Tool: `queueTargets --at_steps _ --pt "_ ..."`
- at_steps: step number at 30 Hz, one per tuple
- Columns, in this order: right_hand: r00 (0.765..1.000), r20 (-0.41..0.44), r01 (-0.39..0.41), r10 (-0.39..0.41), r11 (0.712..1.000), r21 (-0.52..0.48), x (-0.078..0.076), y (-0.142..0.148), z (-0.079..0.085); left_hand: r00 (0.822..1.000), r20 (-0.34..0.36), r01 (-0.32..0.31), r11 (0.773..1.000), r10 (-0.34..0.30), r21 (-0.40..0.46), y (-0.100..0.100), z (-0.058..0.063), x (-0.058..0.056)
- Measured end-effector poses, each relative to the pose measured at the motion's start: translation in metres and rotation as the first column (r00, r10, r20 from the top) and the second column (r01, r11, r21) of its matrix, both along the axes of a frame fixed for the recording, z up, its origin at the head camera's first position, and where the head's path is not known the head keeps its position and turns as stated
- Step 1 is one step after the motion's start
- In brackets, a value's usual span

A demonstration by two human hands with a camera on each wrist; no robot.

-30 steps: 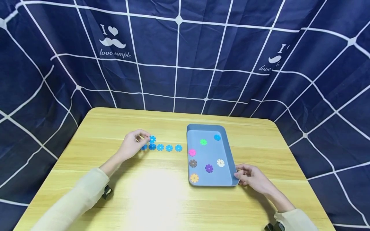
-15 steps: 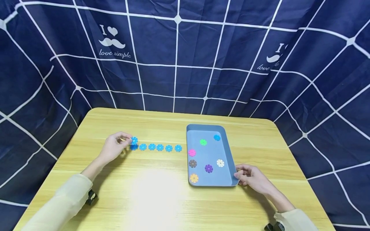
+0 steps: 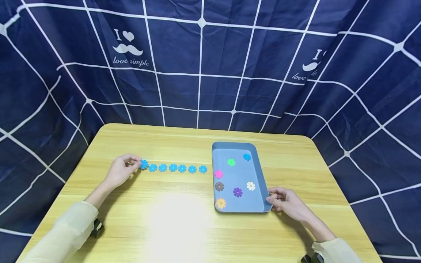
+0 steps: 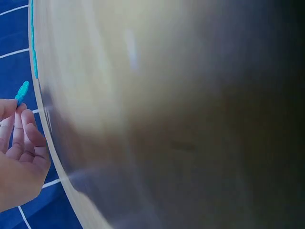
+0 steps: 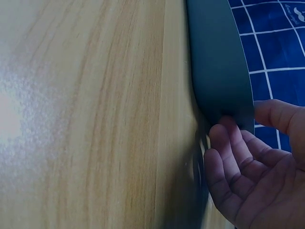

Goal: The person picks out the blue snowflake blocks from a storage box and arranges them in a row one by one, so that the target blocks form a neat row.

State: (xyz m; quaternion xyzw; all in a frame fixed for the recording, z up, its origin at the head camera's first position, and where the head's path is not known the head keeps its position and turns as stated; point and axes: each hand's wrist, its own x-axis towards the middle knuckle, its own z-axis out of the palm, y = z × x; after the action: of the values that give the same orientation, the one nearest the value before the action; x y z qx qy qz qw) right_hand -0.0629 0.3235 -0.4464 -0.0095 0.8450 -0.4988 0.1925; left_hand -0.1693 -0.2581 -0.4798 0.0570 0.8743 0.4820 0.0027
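Between thumb and fingertips my left hand (image 3: 119, 171) pinches a blue notched plastic disc (image 3: 144, 164), at the left end of a row of similar blue discs (image 3: 173, 167) on the table. In the left wrist view that disc (image 4: 22, 90) shows edge-on above the fingertips. My right hand (image 3: 287, 202) grips the near right corner of a blue-grey tray (image 3: 243, 209), thumb over the rim and fingers against the outer wall. The right wrist view shows the tray's side (image 5: 219, 62) with the fingers curled at its corner.
Inside the tray lie single discs: blue (image 3: 247, 156), green (image 3: 231, 162), pink (image 3: 218, 174), brown (image 3: 219, 186), purple (image 3: 238, 192), cream (image 3: 251, 186) and orange (image 3: 221, 203). A dark blue curtain (image 3: 177, 91) with white lines surrounds the wooden table (image 3: 184, 146) on the far side and both flanks.
My left hand has moved left along the row, leaving one disc on the table at the row's left end, and now holds another further left and lower. The right hand and tray stay put.
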Motion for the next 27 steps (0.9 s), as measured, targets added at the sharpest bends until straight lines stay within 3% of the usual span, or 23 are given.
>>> queueTargets --at_steps 27 --pt "1.0 -0.007 -0.026 0.026 1.0 -0.009 -0.0021 0.0005 0.0043 0.999 0.041 0.044 0.977 -0.036 -0.209 -0.0036 0.0039 -0.0033"
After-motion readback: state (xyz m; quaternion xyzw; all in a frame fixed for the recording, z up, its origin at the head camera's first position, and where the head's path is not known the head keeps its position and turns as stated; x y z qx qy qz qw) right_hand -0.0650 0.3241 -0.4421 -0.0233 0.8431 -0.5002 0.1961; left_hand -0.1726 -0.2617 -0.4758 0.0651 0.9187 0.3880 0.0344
